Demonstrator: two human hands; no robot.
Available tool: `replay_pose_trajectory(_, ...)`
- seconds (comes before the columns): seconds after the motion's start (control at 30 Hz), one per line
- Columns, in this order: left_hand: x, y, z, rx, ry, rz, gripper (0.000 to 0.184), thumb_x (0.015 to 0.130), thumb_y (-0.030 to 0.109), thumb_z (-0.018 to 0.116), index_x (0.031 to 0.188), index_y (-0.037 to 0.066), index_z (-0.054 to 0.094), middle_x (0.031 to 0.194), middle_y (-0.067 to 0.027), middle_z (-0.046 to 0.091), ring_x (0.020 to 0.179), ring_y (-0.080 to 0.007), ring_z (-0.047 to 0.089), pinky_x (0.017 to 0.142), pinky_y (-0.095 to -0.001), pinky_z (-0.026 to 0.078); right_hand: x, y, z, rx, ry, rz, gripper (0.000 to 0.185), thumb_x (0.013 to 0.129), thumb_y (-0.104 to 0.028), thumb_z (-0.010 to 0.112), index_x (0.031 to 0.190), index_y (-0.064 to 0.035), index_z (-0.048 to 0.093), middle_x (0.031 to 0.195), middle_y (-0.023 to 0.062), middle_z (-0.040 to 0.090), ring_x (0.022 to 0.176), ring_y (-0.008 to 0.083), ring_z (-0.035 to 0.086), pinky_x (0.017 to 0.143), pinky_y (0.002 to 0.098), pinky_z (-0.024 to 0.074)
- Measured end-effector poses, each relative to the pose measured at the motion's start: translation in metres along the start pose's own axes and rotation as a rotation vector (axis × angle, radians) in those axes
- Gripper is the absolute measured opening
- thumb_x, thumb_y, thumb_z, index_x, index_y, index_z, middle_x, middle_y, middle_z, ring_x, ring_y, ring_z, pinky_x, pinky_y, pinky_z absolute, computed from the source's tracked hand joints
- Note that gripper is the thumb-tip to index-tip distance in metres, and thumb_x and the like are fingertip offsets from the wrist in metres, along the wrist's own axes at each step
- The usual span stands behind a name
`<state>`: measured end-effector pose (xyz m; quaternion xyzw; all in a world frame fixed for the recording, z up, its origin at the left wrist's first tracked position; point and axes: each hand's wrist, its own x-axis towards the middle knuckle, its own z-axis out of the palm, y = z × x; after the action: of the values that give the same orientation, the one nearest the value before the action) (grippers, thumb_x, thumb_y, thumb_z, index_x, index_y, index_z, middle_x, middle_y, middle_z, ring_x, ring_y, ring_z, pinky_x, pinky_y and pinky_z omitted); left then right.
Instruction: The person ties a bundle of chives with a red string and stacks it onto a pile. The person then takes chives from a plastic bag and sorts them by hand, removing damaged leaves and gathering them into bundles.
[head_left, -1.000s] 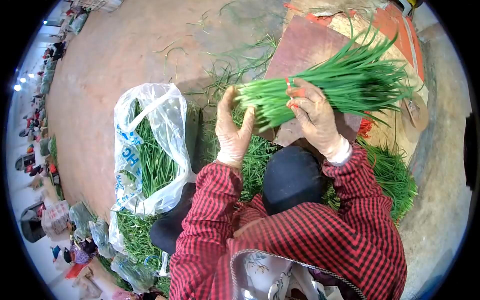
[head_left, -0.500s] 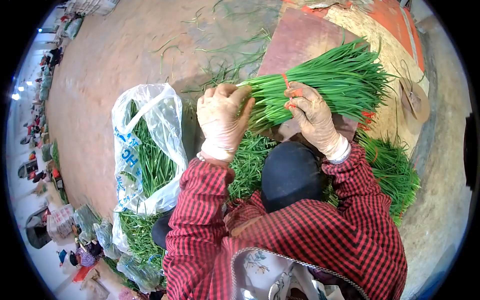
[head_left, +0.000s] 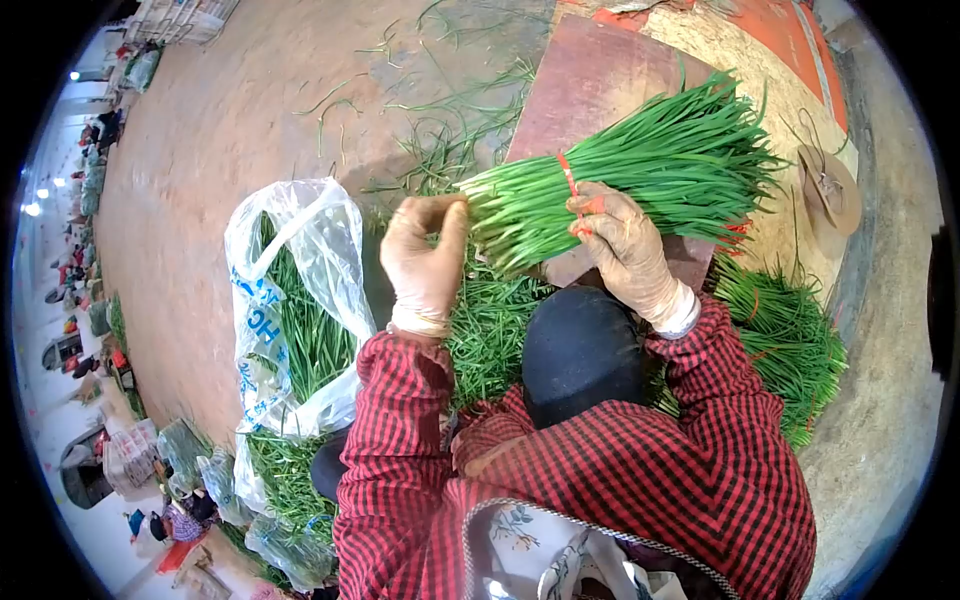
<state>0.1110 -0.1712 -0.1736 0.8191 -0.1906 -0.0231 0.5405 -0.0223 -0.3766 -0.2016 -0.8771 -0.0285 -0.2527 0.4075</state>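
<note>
A bunch of long green garlic chives [head_left: 650, 160], pale at the cut ends, lies across a reddish-brown board [head_left: 580, 75], its leaf tips to the right. A thin red tie [head_left: 568, 175] circles it. My right hand [head_left: 625, 240], in a soiled pale glove, pinches the tie at the bunch's near side. My left hand [head_left: 425, 260], gloved too, is at the pale stem ends with thumb and forefinger pressed together; whatever is between them is too small to make out.
A clear plastic bag [head_left: 335, 225] of greens stands at left. Loose greens [head_left: 490, 330] lie near my dark-covered knee [head_left: 585, 355]. More tied bunches [head_left: 790, 340] rest at right, below a round tan disc [head_left: 830, 190]. Stray leaves [head_left: 450, 160] litter the floor. People and bags line the far left.
My left hand has drawn back left and slightly down from the stems, so the pale ends show more. My right hand keeps its hold on the tie, having shifted slightly down.
</note>
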Motion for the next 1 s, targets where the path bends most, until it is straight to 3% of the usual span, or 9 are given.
replay_pose_trajectory(0.23,0.028,0.032,0.005,0.603,-0.241,0.359,0.016,0.078,0.024,0.075,0.09,0.012,0.072,0.082,-0.006,0.063,0.079,-0.0209,0.06,0.072,-0.0332,0.048,-0.001,-0.005,-0.003,-0.039,-0.004,0.005,0.018,0.081,-0.002,0.066,0.096,-0.0059,0.056,0.106,0.0079,0.063,0.111,0.0322,0.058,0.088,0.0399,0.0492)
replay_pose_trajectory(0.4,0.027,0.016,0.007,0.484,-0.176,0.223,0.013,0.082,0.019,0.074,0.089,0.009,0.071,0.084,-0.0064,0.067,0.077,-0.0181,0.063,0.071,-0.0275,0.049,-0.001,0.001,0.0,0.013,0.008,0.001,0.017,0.082,-0.002,0.066,0.095,-0.0058,0.056,0.105,0.0081,0.064,0.111,0.032,0.058,0.088,0.0391,0.0492)
replay_pose_trajectory(0.43,0.027,0.011,0.004,0.332,-0.158,0.061,0.013,0.084,0.022,0.071,0.09,0.01,0.07,0.083,-0.0047,0.067,0.077,-0.0214,0.063,0.071,-0.0325,0.05,-0.001,0.002,0.0,0.016,0.008,0.002,0.017,0.082,-0.002,0.066,0.095,-0.0058,0.056,0.105,0.0081,0.064,0.111,0.032,0.058,0.088,0.0391,0.0492)
replay_pose_trajectory(0.5,0.034,0.01,-0.006,-0.149,-0.052,-0.183,0.012,0.089,0.017,0.069,0.092,0.005,0.068,0.082,-0.0013,0.065,0.075,-0.0131,0.061,0.068,-0.0264,0.049,-0.001,0.002,-0.001,0.037,0.009,0.018,0.018,0.082,-0.002,0.066,0.095,-0.006,0.056,0.105,0.0081,0.063,0.11,0.0319,0.058,0.088,0.0387,0.0494)
replay_pose_trajectory(0.57,0.038,0.016,-0.017,-0.191,0.035,-0.208,0.013,0.091,0.013,0.067,0.096,0.001,0.066,0.087,-0.0002,0.064,0.077,-0.0081,0.058,0.071,-0.0218,0.048,0.0,0.002,0.001,0.033,0.024,0.007,0.018,0.082,-0.002,0.067,0.095,-0.0063,0.056,0.105,0.0082,0.063,0.11,0.0321,0.059,0.088,0.0387,0.0495)
replay_pose_trajectory(0.63,0.04,0.016,-0.015,-0.164,-0.116,-0.052,0.016,0.086,0.009,0.07,0.101,0.003,0.068,0.097,-0.003,0.066,0.087,-0.0118,0.059,0.08,-0.0255,0.046,0.0,0.002,0.001,0.025,0.036,-0.006,0.018,0.082,-0.002,0.067,0.096,-0.0065,0.056,0.105,0.0082,0.063,0.109,0.0322,0.059,0.088,0.0387,0.0495)
replay_pose_trajectory(0.73,0.038,0.036,-0.005,0.494,-0.377,0.374,0.025,0.077,0.008,0.072,0.101,0.015,0.073,0.098,-0.0075,0.064,0.094,-0.0237,0.059,0.083,-0.0326,0.047,0.0,0.003,0.002,0.036,0.028,0.011,0.018,0.082,-0.002,0.067,0.095,-0.0067,0.056,0.105,0.0082,0.063,0.109,0.0324,0.059,0.088,0.0387,0.0496)
replay_pose_trajectory(0.87,0.037,0.033,0.006,0.549,-0.448,0.311,0.02,0.077,0.012,0.073,0.097,0.015,0.073,0.091,-0.008,0.064,0.089,-0.0273,0.059,0.079,-0.0357,0.048,-0.001,0.004,0.001,0.051,0.042,-0.001,0.017,0.083,-0.002,0.066,0.095,-0.0063,0.056,0.105,0.0086,0.063,0.109,0.0322,0.059,0.089,0.0389,0.0493)
replay_pose_trajectory(1.0,0.034,0.024,0.001,0.365,-0.408,0.106,0.013,0.082,0.007,0.071,0.095,0.009,0.07,0.088,-0.0051,0.065,0.085,-0.0173,0.062,0.078,-0.0292,0.049,0.002,0.004,0.0,0.06,0.026,0.01,0.012,0.085,-0.005,0.064,0.096,-0.0058,0.059,0.106,0.0092,0.064,0.107,0.0321,0.059,0.089,0.0393,0.049)
